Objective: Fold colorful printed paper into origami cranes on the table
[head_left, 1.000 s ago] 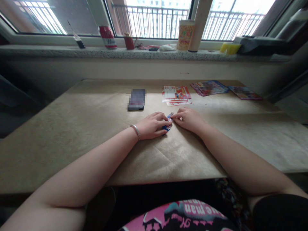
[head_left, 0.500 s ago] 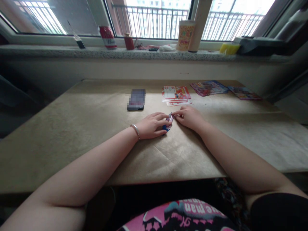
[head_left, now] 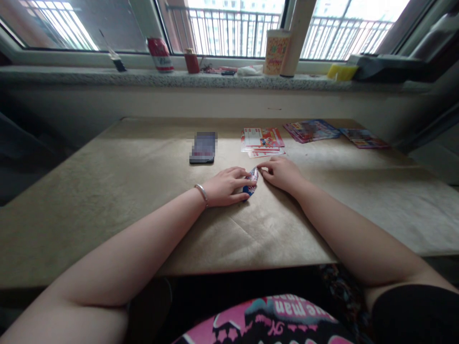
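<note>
A small piece of folded paper, blue with a pink and white print, lies on the table between my hands. My left hand, with a silver bracelet at the wrist, rests over its left side and holds it down with the fingertips, hiding part of it. At the paper's far tip is my right hand, its index finger reaching the tip and the thumb close beside. The other right fingers are curled in. How firmly that tip is pinched is too small to make out.
A dark phone lies ahead on the left. Beyond my hands are red and white printed cards, a stack of colourful cards and another stack. A can and a patterned cup stand on the windowsill.
My right hand has shifted very slightly at the paper's far tip, and a little more of the paper's surface shows there. My left hand stays in place on it.
</note>
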A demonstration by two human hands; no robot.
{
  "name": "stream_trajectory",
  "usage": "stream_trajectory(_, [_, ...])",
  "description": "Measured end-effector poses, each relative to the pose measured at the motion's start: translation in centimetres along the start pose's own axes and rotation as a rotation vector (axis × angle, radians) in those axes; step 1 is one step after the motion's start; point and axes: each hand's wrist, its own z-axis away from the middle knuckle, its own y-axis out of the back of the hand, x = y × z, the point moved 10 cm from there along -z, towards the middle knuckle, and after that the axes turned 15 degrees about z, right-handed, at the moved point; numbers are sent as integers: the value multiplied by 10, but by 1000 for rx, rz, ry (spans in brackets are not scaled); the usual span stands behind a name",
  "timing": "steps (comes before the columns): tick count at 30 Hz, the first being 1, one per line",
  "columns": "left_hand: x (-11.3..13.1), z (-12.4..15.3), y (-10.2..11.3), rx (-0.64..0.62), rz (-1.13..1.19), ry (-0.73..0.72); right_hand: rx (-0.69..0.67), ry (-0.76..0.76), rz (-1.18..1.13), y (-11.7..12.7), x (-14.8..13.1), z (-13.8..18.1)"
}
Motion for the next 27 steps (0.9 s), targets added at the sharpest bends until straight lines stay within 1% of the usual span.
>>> stream_trajectory(3, [1,0,0,10,2,0,3,9,12,0,-1,0])
stream_trajectory(6, [3,0,1,14,-13,-8,52,35,-24,5,-4,2])
stream_trajectory(8, [4,0,2,23,-18,-3,88,102,-71,10,-12,5])
stream_trajectory(10, [3,-1,4,43,-16,13,104,202,-95,15,-24,8])
stream_trajectory(12, [2,-2,8,71,-24,28,116,285,-83,20,-33,11])
stream_trajectory(16, [1,-2,13,130,-72,28,154,379,-26,30,-46,17])
stream_trajectory(19, [2,-2,13,134,-93,18,124,422,35,30,-53,20])
stream_trajectory(23, [3,-2,11,105,-103,20,83,473,135,28,-61,24])
stream_trajectory(27, [4,-2,11,89,-110,14,59,514,170,27,-64,25])
